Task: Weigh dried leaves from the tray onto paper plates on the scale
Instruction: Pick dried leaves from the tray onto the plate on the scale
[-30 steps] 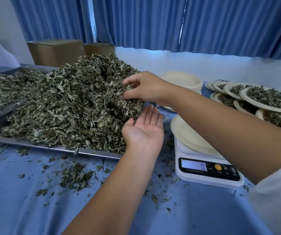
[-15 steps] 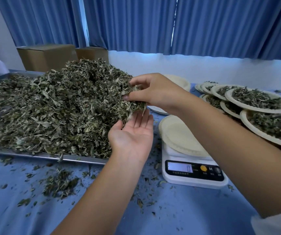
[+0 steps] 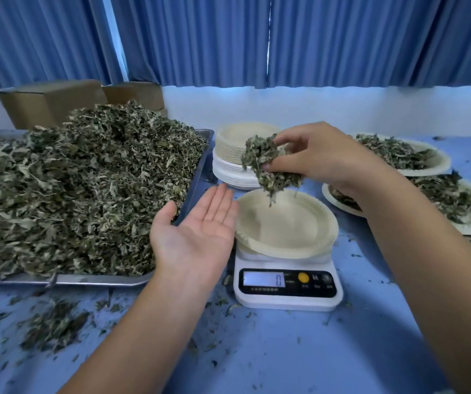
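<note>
Holding item one, your right hand (image 3: 322, 155) sits right of centre in the frame, fingers and thumb curled round a clump of dried grey-green leaves (image 3: 268, 169). The clump hangs just above the far rim of a round cream paper plate (image 3: 285, 223), not touching it.

Item two: that plate rests on a white digital kitchen scale (image 3: 285, 291) at centre frame. You can see no leaves on the plate. The scale's display reads 0.

Item three: your left hand (image 3: 197, 231), palm up, fingers straight and together, holding nothing. Its fingertips lie at the left edge of the plate, between the plate and the tray.

Item four: a flat silver metal tray (image 3: 86, 280) fills the left of the frame, carrying a tall heap of dried leaves (image 3: 86, 189).

Item five: a stack of empty cream paper plates (image 3: 234, 166) stands behind the scale, just beside the tray's far corner.

Item six: filled paper plates (image 3: 399, 152), overlapping, along the right edge.

Item seven: a blue table cover (image 3: 285, 351) under everything, with loose leaf crumbs (image 3: 55, 325) scattered at lower left and round the scale.

Item eight: brown cardboard boxes (image 3: 49, 100) at upper left, and pleated blue curtains (image 3: 313, 38) across the top.
</note>
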### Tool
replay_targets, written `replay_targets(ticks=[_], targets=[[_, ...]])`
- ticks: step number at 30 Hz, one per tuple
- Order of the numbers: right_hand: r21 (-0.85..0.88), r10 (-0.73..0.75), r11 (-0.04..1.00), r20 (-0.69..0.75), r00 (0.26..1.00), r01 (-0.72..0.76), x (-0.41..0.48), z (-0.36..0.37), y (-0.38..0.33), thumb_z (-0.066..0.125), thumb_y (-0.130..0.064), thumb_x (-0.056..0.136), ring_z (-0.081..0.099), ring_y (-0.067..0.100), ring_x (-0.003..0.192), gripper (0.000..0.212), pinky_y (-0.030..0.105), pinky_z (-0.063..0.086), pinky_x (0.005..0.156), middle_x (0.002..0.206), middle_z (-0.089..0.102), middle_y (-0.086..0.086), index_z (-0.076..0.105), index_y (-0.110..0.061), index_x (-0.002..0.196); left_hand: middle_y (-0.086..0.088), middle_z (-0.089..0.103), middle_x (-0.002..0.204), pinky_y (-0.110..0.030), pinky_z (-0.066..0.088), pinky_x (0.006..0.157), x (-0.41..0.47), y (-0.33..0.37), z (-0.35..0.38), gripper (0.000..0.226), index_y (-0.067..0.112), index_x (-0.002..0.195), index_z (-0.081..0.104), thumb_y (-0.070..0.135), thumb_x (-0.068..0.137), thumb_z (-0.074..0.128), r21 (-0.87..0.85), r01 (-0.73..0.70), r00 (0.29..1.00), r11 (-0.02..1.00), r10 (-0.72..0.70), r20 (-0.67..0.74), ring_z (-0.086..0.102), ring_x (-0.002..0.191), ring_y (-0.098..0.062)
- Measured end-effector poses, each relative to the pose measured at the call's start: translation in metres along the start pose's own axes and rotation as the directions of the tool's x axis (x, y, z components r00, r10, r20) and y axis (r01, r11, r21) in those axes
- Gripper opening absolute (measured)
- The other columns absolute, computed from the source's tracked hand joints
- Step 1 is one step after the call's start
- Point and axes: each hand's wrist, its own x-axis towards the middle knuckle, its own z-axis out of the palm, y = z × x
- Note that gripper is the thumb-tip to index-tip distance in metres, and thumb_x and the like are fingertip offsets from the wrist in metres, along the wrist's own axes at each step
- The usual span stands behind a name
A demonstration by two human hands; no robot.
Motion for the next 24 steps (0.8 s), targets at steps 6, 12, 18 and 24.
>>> replay_targets(ticks=[6,12,18,24], targets=[[-0.368,0.064,0.93,0.193,0.979,0.012,0.002,0.001,0.015,0.082,-0.033,0.073,0.049,-0.002,0.06,0.03,0.006,0.035,0.046,0.071,0.051,-0.018,0.067,-0.033,0.099,-0.033,0.058,0.119,-0.049,0.038,0.104,0.004,0.004,-0.005,0.06,-0.017,0.117,0.05,0.037,0.096,0.038,0.054,-0.062,0.998,0.997,0.063,-0.009,0.05,0.122,-0.041],[-0.436,0.109,0.897,0.383,0.917,0.075,-0.003,0.017,0.018,0.079,-0.033,0.077,0.059,0.01,0.098,0.037,0.023,0.046,0.072,0.088,0.055,-0.019,0.069,-0.03,0.113,-0.031,0.056,0.124,-0.047,0.037,0.104,0.009,0.009,-0.01,0.062,-0.015,0.119,0.05,0.041,0.094,0.041,0.068,-0.131,0.99,0.989,0.135,-0.052,0.048,0.124,-0.039],[-0.516,0.115,0.851,0.371,0.922,0.101,-0.006,0.006,0.005,0.077,-0.041,0.077,0.054,0.009,0.099,0.041,0.026,0.04,0.076,0.104,0.054,-0.016,0.065,-0.035,0.116,-0.029,0.055,0.125,-0.047,0.036,0.106,0.01,0.01,-0.013,0.063,-0.014,0.121,0.049,0.042,0.094,0.042,0.072,-0.124,0.99,0.99,0.128,-0.063,0.047,0.125,-0.038],[-0.495,0.036,0.861,0.282,0.959,0.113,-0.007,0.012,0.004,0.068,-0.022,0.086,0.055,0.002,0.067,0.007,0.018,0.039,0.054,0.074,0.062,-0.013,0.075,-0.021,0.089,-0.026,0.052,0.131,-0.044,0.033,0.109,0.012,0.009,-0.014,0.064,-0.011,0.128,0.046,0.044,0.094,0.042,0.087,-0.145,0.98,0.986,0.155,-0.124,0.044,0.129,-0.035]])
